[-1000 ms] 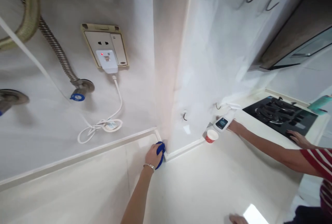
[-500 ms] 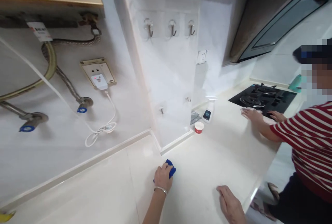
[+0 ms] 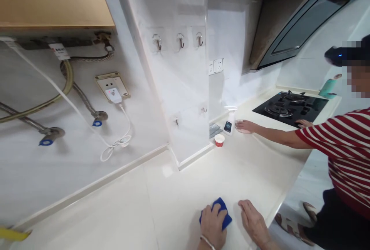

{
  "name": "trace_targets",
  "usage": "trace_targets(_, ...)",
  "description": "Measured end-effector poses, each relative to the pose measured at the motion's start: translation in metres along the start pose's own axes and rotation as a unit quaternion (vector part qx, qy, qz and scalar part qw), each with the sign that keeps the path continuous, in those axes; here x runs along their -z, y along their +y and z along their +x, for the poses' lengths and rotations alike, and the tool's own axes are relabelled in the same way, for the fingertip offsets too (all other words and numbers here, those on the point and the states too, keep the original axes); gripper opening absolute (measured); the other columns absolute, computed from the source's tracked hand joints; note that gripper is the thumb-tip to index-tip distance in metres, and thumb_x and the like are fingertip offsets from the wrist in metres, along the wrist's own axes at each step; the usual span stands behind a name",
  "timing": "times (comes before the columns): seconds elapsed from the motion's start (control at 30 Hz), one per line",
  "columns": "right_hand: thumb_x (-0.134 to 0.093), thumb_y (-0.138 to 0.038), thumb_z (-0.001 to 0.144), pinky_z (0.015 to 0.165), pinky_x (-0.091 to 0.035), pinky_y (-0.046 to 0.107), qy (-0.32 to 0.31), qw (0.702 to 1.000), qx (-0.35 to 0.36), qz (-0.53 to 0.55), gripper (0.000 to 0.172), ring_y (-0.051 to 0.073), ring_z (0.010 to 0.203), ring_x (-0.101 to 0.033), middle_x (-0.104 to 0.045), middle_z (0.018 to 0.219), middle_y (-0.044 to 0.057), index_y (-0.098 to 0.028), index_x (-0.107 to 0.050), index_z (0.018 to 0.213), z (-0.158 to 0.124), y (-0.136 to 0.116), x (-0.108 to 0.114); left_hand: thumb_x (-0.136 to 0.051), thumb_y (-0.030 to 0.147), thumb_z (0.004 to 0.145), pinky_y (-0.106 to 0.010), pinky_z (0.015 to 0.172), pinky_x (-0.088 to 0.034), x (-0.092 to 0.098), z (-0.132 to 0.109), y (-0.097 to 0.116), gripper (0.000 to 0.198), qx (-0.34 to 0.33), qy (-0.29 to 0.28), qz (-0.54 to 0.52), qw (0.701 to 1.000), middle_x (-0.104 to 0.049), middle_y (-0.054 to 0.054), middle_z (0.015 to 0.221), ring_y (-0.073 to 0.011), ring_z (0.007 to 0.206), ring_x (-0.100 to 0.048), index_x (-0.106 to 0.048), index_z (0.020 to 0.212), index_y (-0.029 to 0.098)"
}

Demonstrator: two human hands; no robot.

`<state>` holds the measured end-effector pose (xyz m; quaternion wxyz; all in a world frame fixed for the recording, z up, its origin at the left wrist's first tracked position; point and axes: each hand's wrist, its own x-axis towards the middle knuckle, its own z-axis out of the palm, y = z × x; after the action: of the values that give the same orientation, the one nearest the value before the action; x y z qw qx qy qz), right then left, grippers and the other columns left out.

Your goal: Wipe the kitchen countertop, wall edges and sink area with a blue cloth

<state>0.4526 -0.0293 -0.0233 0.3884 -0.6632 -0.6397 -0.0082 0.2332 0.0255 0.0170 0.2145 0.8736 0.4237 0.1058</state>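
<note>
My left hand (image 3: 213, 223), with a bracelet at the wrist, presses a folded blue cloth (image 3: 220, 206) onto the white countertop (image 3: 179, 200). Its fingers lie over the cloth, whose edges stick out at the front and right. Just to the right, my right hand (image 3: 254, 221) rests on the countertop near its front edge. That hand holds nothing, and its fingers are extended but close together. Beyond both hands, a small red and white tub (image 3: 219, 140) stands by the wall corner, next to a white spray bottle (image 3: 229, 122).
At right, a person in a striped shirt (image 3: 347, 138) leans over the counter, one hand on a pale cloth (image 3: 244, 129). A black gas hob (image 3: 289, 107) lies behind. Hooks (image 3: 180, 41) and a plugged-in cable (image 3: 127, 120) are on the wall. A yellow object (image 3: 13, 234) sits far left.
My left hand has slid the blue cloth right and nearer to me, towards my right hand. The other person's hand has moved left from the hob towards the spray bottle. The view has shifted slightly.
</note>
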Motion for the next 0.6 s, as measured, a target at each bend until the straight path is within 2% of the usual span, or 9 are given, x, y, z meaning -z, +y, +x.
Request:
trace_targets(0.1, -0.039, -0.014, 0.095, 0.074, -0.06, 0.03, -0.005, 1.0, 0.007, -0.005, 0.028, 0.019, 0.085, -0.07, -0.064, 0.097, 0.004, -0.024, -0.058, 0.112, -0.001, 0.002, 0.001, -0.07, 0.041, 0.079, -0.064, 0.104, -0.039, -0.023, -0.011, 0.012, 0.058, -0.055, 0.008, -0.019, 0.998, -0.053, -0.002, 0.147, -0.0381, 0.12, -0.048, -0.054, 0.134, 0.041)
trace_targets(0.23, -0.039, -0.018, 0.096, 0.076, -0.061, 0.031, -0.015, 1.0, 0.014, -0.007, 0.026, 0.019, 0.086, -0.07, -0.065, 0.098, 0.004, -0.024, -0.057, 0.113, -0.003, 0.006, 0.003, -0.067, 0.044, 0.083, -0.063, 0.098, -0.042, -0.03, -0.02, 0.024, 0.056, -0.07, 0.036, -0.016, 0.997, -0.051, 0.0, 0.149, -0.0363, 0.117, -0.05, -0.052, 0.137, 0.042)
trace_targets(0.37, -0.039, -0.024, 0.096, 0.078, -0.061, 0.032, -0.025, 0.999, 0.03, 0.014, 0.025, 0.02, 0.089, -0.071, -0.066, 0.099, 0.005, -0.024, -0.058, 0.113, -0.008, 0.016, 0.006, -0.06, 0.041, 0.09, -0.057, 0.098, -0.043, -0.018, -0.03, 0.033, 0.05, -0.067, 0.054, 0.008, 0.996, -0.053, 0.001, 0.148, -0.0311, 0.116, -0.052, -0.051, 0.139, 0.046)
trace_targets(0.47, -0.042, -0.031, 0.095, 0.081, -0.062, 0.034, -0.034, 0.998, 0.036, 0.027, 0.026, 0.022, 0.092, -0.072, -0.068, 0.102, 0.006, -0.025, -0.06, 0.113, -0.014, 0.029, 0.005, -0.052, 0.04, 0.095, -0.051, 0.095, -0.046, -0.008, -0.043, 0.035, 0.044, -0.058, 0.045, 0.03, 0.997, -0.054, 0.004, 0.147, -0.0275, 0.114, -0.053, -0.051, 0.138, 0.048)
trace_targets(0.53, -0.044, -0.035, 0.093, 0.077, -0.063, 0.034, -0.041, 0.998, 0.036, 0.038, 0.028, 0.024, 0.092, -0.073, -0.069, 0.103, 0.007, -0.026, -0.061, 0.113, -0.018, 0.038, 0.003, -0.055, 0.037, 0.094, -0.052, 0.095, -0.047, 0.001, -0.055, 0.027, 0.044, -0.021, 0.034, 0.042, 0.998, -0.054, 0.006, 0.148, -0.0276, 0.113, -0.054, -0.052, 0.137, 0.049)
trace_targets(0.6, -0.046, -0.037, 0.09, 0.073, -0.064, 0.033, -0.053, 0.996, 0.03, 0.063, 0.03, 0.025, 0.09, -0.074, -0.07, 0.103, 0.008, -0.026, -0.064, 0.112, -0.02, 0.044, 0.003, -0.063, 0.031, 0.089, -0.052, 0.097, -0.048, 0.016, -0.074, 0.008, 0.048, 0.038, 0.029, 0.045, 0.998, -0.055, 0.006, 0.147, -0.0283, 0.114, -0.056, -0.056, 0.133, 0.048)
